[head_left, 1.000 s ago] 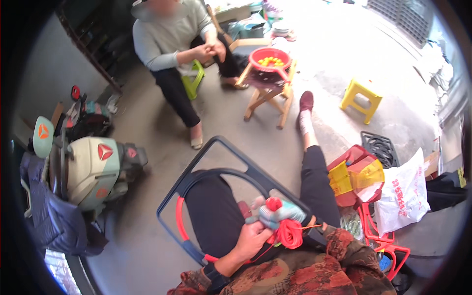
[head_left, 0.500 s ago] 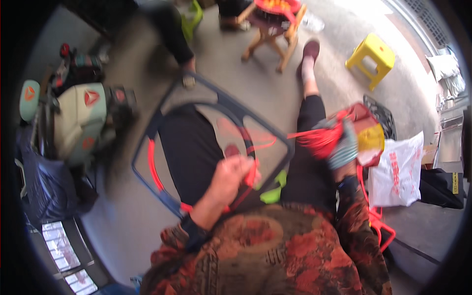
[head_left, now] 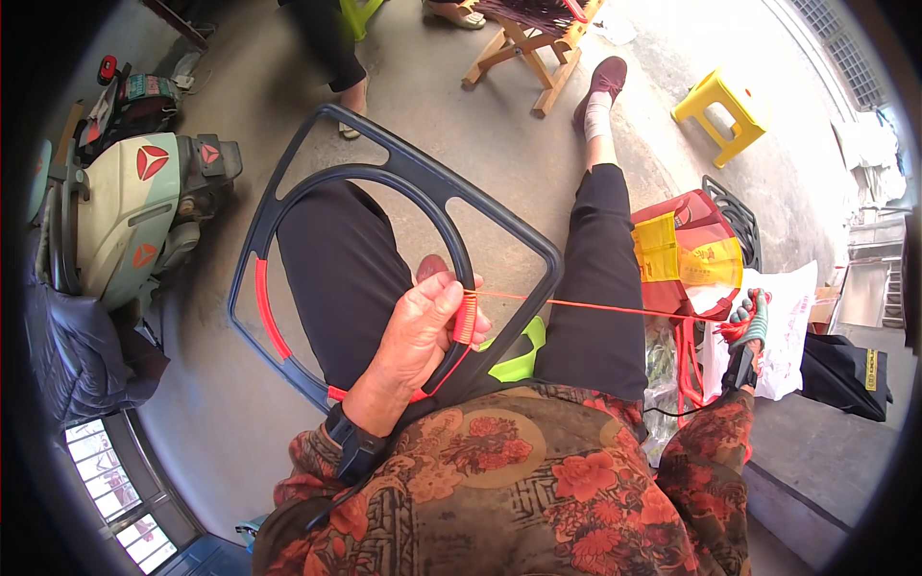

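A dark plastic frame (head_left: 444, 176), square outside with a round inner ring, rests across my lap. My left hand (head_left: 420, 329) is closed around the ring's right side, where red cord is wound in tight coils (head_left: 466, 318). More red wrapping (head_left: 271, 309) covers parts of the ring at its left and bottom. From the coils a taut red cord (head_left: 610, 308) runs right to my right hand (head_left: 751, 322), stretched far out to the side. That hand wears a grey-green glove and is closed on a bundle of the red cord, partly hidden by its fingers.
At right are a red and yellow bag (head_left: 684, 252), a white plastic bag (head_left: 789, 326), dark frames (head_left: 732, 226) and a yellow stool (head_left: 722, 117). A scooter (head_left: 134, 216) stands left. Ahead are another person's leg (head_left: 331, 48) and a wooden folding stool (head_left: 533, 62).
My right hand has swung outward to the right and lower with the cord bundle, drawing the cord long and straight. The left hand stays on the ring.
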A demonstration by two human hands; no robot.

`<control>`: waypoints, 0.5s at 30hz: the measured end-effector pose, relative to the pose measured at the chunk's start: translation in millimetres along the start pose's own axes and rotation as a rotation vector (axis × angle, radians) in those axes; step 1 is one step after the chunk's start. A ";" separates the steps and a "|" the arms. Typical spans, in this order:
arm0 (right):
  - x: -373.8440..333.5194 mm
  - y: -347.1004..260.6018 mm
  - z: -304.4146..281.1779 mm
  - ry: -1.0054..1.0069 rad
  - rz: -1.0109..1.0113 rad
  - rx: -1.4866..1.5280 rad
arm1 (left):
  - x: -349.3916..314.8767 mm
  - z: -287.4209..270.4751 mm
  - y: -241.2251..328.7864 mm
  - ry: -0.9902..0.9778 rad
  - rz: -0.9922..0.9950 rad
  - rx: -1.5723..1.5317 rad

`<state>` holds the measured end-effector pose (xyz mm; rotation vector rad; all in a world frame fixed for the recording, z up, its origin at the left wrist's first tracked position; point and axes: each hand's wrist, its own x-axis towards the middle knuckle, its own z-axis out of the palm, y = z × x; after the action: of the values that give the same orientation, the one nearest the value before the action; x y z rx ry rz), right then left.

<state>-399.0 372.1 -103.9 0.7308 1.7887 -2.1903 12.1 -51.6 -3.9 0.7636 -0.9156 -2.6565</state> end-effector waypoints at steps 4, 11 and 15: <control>-27.5 -5.3 48.1 -0.186 -0.052 -0.055 | 1.0 0.0 0.5 -0.066 0.041 -0.001; -192.2 62.1 221.1 -0.762 -0.630 -0.593 | -0.3 14.8 -5.7 -0.066 -0.147 0.133; -258.7 107.7 273.5 -1.086 -0.015 -0.255 | 0.7 23.3 -11.9 -0.161 -0.282 0.127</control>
<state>-193.0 47.9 -28.1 -0.4750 1.3748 -1.7146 -1.6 -30.8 4.0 0.7662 -1.0996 -2.9637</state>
